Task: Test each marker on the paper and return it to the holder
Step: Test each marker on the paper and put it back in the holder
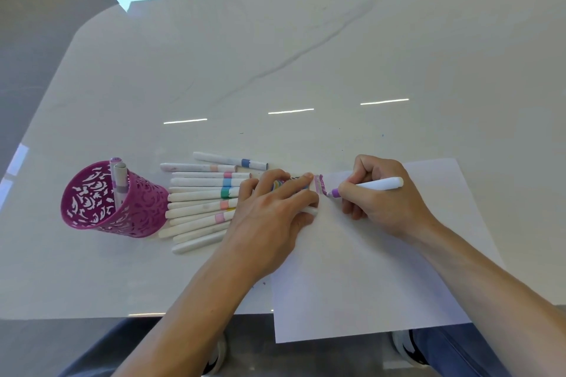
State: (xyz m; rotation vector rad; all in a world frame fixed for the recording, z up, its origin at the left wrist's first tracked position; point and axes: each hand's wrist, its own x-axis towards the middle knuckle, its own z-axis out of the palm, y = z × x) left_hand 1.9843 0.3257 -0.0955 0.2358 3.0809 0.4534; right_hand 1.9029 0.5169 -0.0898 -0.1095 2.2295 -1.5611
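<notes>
While scribbling on the paper, grips the purple marker in the curled right hand, barrel crosswise, tip pointing left. Presses the sheet with a flat, straight-fingered left hand. Leaves the pink lattice holder far left, past the loose markers, nearer the left hand.

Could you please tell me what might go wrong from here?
The left hand rests beside the strokes that the right hand draws with the purple marker and may smear them. The paper overhangs the table at its near edge and could slip. The loose markers may roll if nudged.
</notes>
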